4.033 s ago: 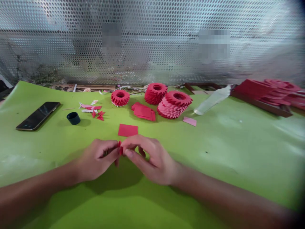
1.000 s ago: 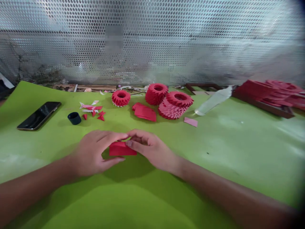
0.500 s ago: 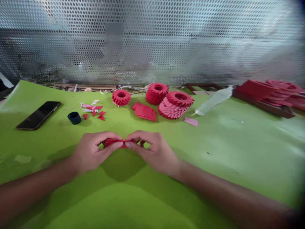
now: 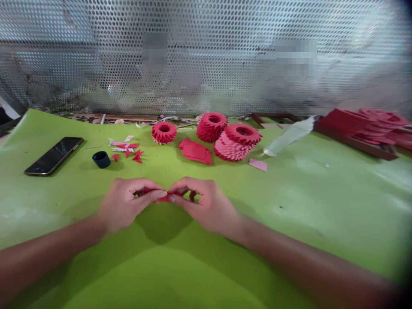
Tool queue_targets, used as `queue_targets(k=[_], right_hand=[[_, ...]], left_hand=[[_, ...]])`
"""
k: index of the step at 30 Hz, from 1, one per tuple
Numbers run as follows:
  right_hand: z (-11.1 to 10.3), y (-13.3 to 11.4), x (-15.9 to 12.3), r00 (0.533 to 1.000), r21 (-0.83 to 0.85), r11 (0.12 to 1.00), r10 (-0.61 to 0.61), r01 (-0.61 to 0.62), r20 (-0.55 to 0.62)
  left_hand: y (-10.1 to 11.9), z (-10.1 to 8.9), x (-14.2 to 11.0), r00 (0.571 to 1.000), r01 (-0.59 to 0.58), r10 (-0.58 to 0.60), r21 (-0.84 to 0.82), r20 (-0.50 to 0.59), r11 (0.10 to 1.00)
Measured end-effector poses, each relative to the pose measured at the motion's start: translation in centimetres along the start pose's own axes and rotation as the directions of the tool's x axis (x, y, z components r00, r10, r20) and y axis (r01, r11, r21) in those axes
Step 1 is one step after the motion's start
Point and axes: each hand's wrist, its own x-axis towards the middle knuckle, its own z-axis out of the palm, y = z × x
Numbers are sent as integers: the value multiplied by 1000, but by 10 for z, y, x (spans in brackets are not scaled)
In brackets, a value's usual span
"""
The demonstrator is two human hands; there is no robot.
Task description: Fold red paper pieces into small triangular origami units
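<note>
Between the fingertips of both hands is a small folded piece of red paper [image 4: 164, 198], held just above the green table surface. My left hand [image 4: 130, 201] pinches its left part between thumb and fingers. The other end is pinched by my right hand [image 4: 198, 201], with the fingertips of the two hands nearly meeting. Fingers cover much of the paper. Beyond the hands lies a stack of red paper pieces [image 4: 196, 151]. Small folded red, pink and white pieces [image 4: 125, 148] are scattered to its left, beside a dark cap-like ring [image 4: 101, 159].
A phone [image 4: 54, 156] lies at left. Behind the hands stand ring-shaped folded-paper pieces: a small red one [image 4: 164, 132], a taller red one [image 4: 211, 127] and a pink-and-red one [image 4: 236, 143]. A clear bottle [image 4: 288, 137] and a box of red paper [image 4: 357, 135] lie at right.
Both hands stay in nearly the same place. Less of the red paper shows between them now, its right part narrower and tilted downward at the fingertips.
</note>
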Motion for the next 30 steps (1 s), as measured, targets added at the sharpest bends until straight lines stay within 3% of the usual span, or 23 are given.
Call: queue_targets(k=[10,16,30], right_hand=[[0,0,1,999,47,998,33,-33,4],[0,-1,2,958,47,966,244,-253,151],[-5,-5,3,978,55,979,192,-197,87]], left_hand=[[-4,1,-1,1000,-20,20,-8,-5,1000],[-3,2,-2,1000,-7,8,-43,8,999],[3,-1,-2,997,-13,21,-104,77,994]])
